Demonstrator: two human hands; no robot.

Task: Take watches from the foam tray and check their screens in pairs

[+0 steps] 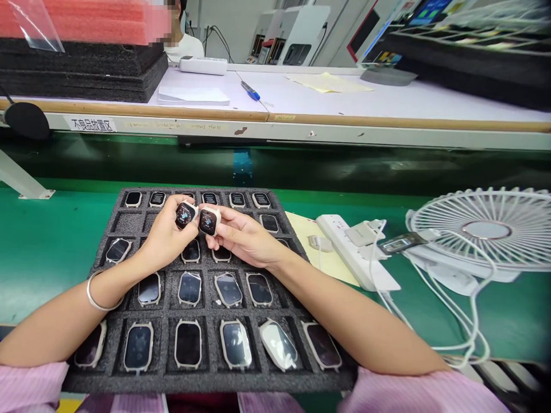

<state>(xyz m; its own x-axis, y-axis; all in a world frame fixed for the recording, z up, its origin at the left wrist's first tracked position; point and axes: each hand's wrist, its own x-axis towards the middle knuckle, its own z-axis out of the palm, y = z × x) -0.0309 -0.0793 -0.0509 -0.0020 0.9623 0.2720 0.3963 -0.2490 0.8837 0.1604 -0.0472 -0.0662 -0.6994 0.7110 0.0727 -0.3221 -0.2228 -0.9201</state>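
Note:
My left hand (169,232) grips one smartwatch body (186,214) between thumb and fingers, its screen lit with a dial. Close beside it, my right hand (241,234) pinches a second smartwatch body (209,222), whose screen also shows a dial. Both are held above a dark grey foam tray (161,358) with rows of square pockets. Many pockets hold strapless watch bodies, such as a dark-screened watch (188,344) in the front row. Several in the back row, including one watch (260,199), show lit text. My hands and forearms hide some pockets.
Right of the tray are a white power strip (364,267), a white fan (486,229), looped white cables (473,321) and a charger (321,244) on yellow paper. A raised shelf (275,106) behind carries foam stacks (77,71) and a blue pen (250,90). A person (189,46) is beyond.

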